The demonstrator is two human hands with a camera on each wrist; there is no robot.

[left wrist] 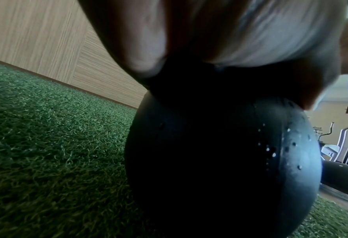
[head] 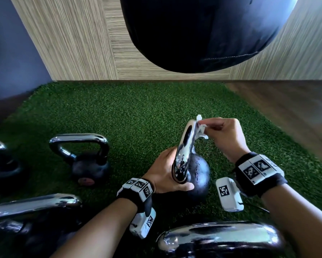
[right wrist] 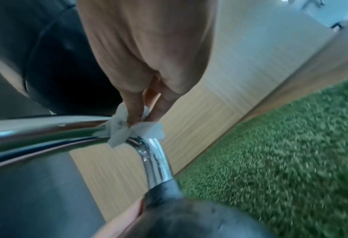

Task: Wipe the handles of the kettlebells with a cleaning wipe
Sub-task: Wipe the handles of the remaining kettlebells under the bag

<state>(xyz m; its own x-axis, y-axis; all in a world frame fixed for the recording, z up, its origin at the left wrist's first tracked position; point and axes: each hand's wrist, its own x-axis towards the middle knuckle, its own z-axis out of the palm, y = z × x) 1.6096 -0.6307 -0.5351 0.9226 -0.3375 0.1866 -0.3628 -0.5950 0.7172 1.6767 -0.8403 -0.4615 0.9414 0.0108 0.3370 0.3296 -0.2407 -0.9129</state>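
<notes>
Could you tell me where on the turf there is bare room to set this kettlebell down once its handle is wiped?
The widest bare turf lies behind the held kettlebell, up to the wood wall under the punching bag. Another strip runs to its right, toward the wood floor. It is crowded left, by the standing kettlebell, and near the person, where chrome handles sit.

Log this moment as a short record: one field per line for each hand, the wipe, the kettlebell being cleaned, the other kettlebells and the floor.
right hand: pinches the wipe against the top of the chrome handle
wipe: white, crumpled, on the handle's upper bend
left hand: holds the kettlebell at the base of its handle
kettlebell in work: black ball, chrome handle, on the turf
other kettlebells: one upright at left, more at the frame edges
floor: green turf, wood-panel wall behind
</notes>
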